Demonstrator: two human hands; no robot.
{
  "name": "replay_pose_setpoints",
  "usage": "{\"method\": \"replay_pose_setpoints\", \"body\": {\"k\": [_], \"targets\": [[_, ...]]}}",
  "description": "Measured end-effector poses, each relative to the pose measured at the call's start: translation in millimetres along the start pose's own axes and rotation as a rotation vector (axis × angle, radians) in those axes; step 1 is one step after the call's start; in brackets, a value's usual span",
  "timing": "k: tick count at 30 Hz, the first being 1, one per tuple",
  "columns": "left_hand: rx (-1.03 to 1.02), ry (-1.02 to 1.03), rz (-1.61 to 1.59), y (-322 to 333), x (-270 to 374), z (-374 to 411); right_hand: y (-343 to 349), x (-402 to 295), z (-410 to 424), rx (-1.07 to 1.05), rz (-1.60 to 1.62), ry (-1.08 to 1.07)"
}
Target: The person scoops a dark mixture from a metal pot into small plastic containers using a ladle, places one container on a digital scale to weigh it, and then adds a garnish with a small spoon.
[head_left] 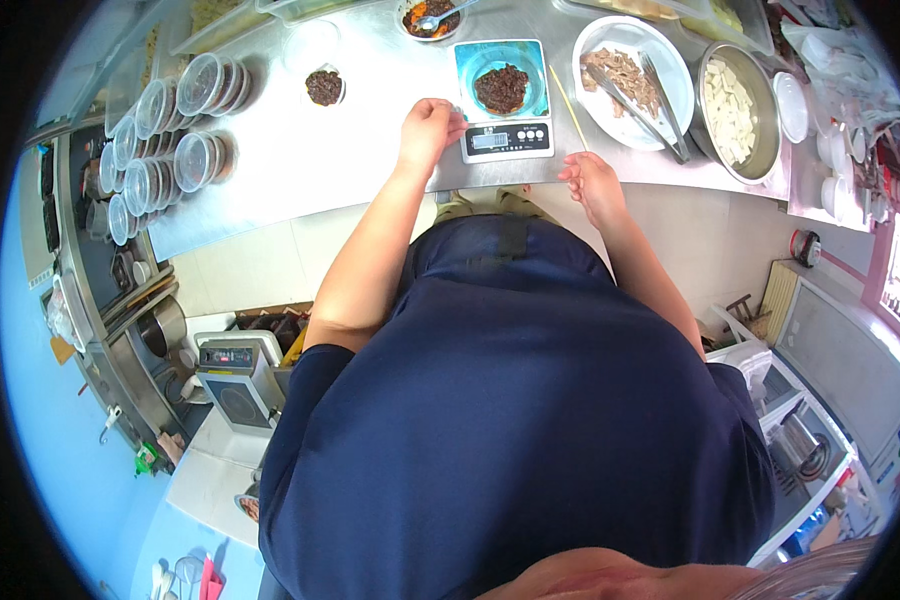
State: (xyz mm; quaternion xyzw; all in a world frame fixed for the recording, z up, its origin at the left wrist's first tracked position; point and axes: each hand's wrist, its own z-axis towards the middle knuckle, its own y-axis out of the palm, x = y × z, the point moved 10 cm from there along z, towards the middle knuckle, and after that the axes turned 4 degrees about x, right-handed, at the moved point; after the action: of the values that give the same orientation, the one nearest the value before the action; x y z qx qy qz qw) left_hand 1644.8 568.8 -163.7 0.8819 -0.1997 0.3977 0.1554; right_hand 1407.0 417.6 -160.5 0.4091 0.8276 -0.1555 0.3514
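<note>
My left hand (429, 133) is at the left edge of a digital kitchen scale (508, 141), its fingers curled near the platform; whether it touches the scale I cannot tell. On the scale stands a clear plastic bowl with dark chunky sauce (502, 88). To the right of the scale, my right hand (594, 184) hovers over the table's front edge with loosely bent fingers, just below the tip of a thin yellow stick (568, 107). A white bowl (583, 45) of sliced meat (624, 79) holds metal tongs (652, 112). A small tub of dark sauce (325, 86) sits further left.
Stacked lidded round tubs (195, 161) stand at the steel table's left end. At the back is a bowl of sauce (429, 34) with a spoon (429, 22). A steel pot (766, 154) of pale cubes (727, 109) stands right, beside white lids (790, 107) and plastic bags (832, 64).
</note>
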Motion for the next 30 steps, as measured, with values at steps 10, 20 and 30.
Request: {"method": "replay_pose_setpoints", "body": {"k": [10, 20, 30], "targets": [[0.083, 0.021, -0.070, -52.1, -34.2, -29.0, -3.0, 1.1, 13.2, -0.066, -0.048, 0.044], [0.130, 0.010, -0.104, -63.7, -45.3, -41.3, 18.9, -15.5, 19.5, -0.155, -0.073, 0.009], [0.139, 0.007, -0.123, -72.8, -45.7, -41.3, 57.9, -49.6, 21.4, -0.189, -0.116, -0.077]]}}
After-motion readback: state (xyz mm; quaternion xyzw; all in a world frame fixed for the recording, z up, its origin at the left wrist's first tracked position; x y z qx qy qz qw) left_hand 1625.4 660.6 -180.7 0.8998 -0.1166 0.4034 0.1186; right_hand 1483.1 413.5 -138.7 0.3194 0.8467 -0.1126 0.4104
